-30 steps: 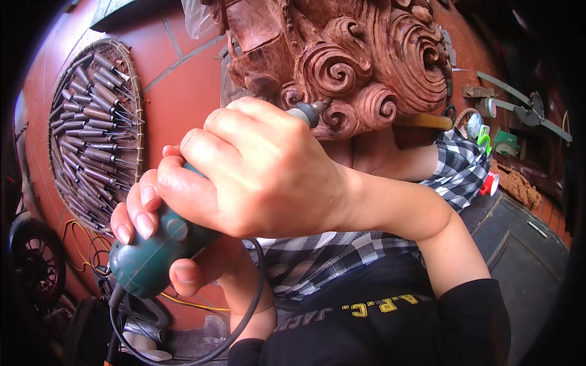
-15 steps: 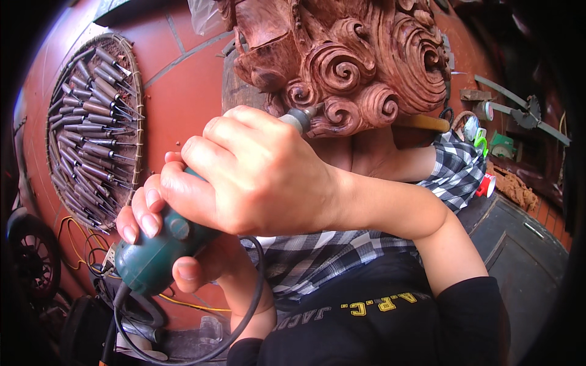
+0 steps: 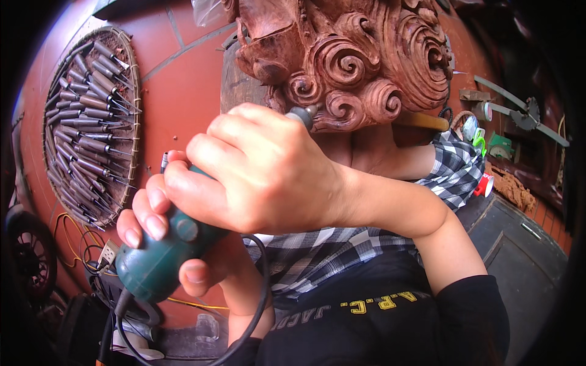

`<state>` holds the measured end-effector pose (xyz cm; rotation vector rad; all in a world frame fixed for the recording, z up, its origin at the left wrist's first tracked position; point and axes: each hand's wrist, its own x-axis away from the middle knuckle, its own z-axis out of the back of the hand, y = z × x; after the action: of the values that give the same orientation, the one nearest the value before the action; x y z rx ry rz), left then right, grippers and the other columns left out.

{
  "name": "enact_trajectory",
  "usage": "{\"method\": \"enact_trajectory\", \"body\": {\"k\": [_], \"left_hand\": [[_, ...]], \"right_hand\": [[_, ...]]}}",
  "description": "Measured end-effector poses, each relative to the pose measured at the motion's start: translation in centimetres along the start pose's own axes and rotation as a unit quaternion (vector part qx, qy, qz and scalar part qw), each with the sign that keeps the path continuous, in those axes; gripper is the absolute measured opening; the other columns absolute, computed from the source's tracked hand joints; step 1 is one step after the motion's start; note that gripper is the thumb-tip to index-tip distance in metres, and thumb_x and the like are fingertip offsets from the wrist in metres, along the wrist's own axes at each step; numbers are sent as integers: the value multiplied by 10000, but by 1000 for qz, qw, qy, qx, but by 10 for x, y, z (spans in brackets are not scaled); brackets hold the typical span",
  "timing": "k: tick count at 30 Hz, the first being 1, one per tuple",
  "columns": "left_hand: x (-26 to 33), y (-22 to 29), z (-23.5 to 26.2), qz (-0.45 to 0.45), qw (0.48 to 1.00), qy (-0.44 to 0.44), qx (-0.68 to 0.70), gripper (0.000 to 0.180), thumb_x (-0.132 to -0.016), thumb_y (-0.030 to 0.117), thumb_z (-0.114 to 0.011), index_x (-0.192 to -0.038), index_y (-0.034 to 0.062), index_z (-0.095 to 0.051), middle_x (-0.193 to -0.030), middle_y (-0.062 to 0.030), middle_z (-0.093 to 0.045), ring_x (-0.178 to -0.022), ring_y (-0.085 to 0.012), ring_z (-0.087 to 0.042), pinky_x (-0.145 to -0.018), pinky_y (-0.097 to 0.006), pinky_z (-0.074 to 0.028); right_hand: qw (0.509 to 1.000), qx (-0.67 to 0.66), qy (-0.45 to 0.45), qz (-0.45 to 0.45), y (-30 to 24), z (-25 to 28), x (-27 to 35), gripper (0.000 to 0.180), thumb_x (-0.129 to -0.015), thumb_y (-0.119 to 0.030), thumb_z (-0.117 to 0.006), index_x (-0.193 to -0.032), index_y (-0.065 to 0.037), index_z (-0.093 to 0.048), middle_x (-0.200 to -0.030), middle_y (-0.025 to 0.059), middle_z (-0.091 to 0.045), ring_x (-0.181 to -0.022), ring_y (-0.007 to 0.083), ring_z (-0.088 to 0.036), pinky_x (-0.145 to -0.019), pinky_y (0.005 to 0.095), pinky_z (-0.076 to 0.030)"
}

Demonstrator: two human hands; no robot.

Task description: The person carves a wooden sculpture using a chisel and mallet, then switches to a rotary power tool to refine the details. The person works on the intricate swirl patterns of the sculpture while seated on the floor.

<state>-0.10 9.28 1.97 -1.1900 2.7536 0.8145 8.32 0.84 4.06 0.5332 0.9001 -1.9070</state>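
Note:
A green power grinder (image 3: 152, 268) with a black cord is held at a slant by both my hands. My left hand (image 3: 196, 273) wraps its thick body from below, thumb on the near side and fingers on the far side. Over the front part, my right hand (image 3: 268, 171) is closed, hiding much of the tool. Beyond its knuckles the grinder's grey nose and metal collar point at the reddish-brown wood carving (image 3: 348, 64). The tip is at the lower left scrolls; whether it touches the wood I cannot tell. Spiral curls cover the carving.
On the left, a round woven tray (image 3: 135, 91) holds many wood-handled chisels (image 3: 91, 113). A power socket (image 3: 108, 253) with cables lies below it. Checkered cloth (image 3: 342, 244) covers my lap. A dark panel (image 3: 519, 268) and a red cup (image 3: 484, 185) are at right.
The grinder and both hands have shifted slightly right in the picture. The tray of chisels appears a little farther left and up. Both hands keep their grip.

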Motion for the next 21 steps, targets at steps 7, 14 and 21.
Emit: {"method": "enact_trajectory", "body": {"k": [7, 14, 21], "left_hand": [[32, 15, -23, -13, 990, 61, -128, 608, -570, 149, -836, -1100, 182, -541, -1104, 46, -582, -1148, -165, -537, -1206, -457, -244], [70, 63, -54, 192, 819, 235, -487, 1090, -524, 538, -994, -1316, 214, -317, -1488, -99, -373, -1401, -309, -412, -1221, -508, -325], [74, 66, -38, 273, 807, 179, -491, 1136, -535, 556, -984, -1366, 178, -307, -1494, -127, -390, -1374, -310, -448, -1201, -494, -359]], "right_hand": [[997, -49, 55, 12, -18, 4, 10, 130, -804, -203, -685, -784, -114, -593, -720, 11, -579, -678, 171, -617, -624, 326, -485], [993, -95, -41, 53, -19, 25, 15, 131, -762, -152, -712, -846, -75, -649, -814, 48, -636, -741, 201, -663, -684, 353, -582], [994, -78, 16, 76, -9, 13, 20, 137, -814, -211, -697, -836, -99, -621, -723, 4, -581, -683, 173, -625, -653, 324, -497]]}}
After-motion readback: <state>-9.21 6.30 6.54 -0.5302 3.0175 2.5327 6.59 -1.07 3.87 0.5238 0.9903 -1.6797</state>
